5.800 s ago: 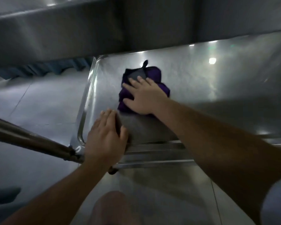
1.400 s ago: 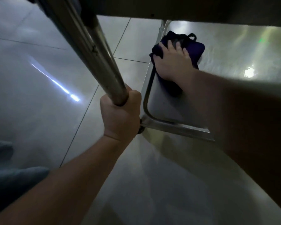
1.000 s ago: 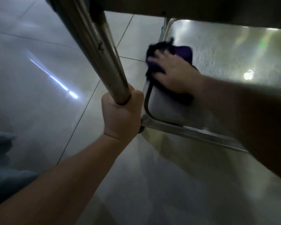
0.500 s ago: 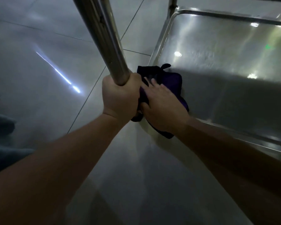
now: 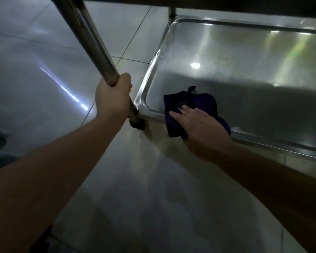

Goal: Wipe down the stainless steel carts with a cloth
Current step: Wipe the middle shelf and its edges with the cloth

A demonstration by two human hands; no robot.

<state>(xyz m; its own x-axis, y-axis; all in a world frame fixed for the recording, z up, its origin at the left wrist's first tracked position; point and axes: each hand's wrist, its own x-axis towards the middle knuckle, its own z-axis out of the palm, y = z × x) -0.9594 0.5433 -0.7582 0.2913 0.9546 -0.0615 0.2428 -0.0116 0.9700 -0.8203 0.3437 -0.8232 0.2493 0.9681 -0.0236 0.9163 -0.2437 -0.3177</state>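
The tiled floor [image 5: 44,73] spreads open to the left and near side of the cart. The cart's bottom shelf [image 5: 244,66] lies bare and shiny beyond its raised rim. The left hand [image 5: 113,99] has its fingers clamped round the slanted steel post [image 5: 91,44] above the caster [image 5: 138,125]. The right hand [image 5: 201,128], fingers straight and slightly spread, presses the purple cloth [image 5: 202,103] over the shelf's near rim, close to the corner.
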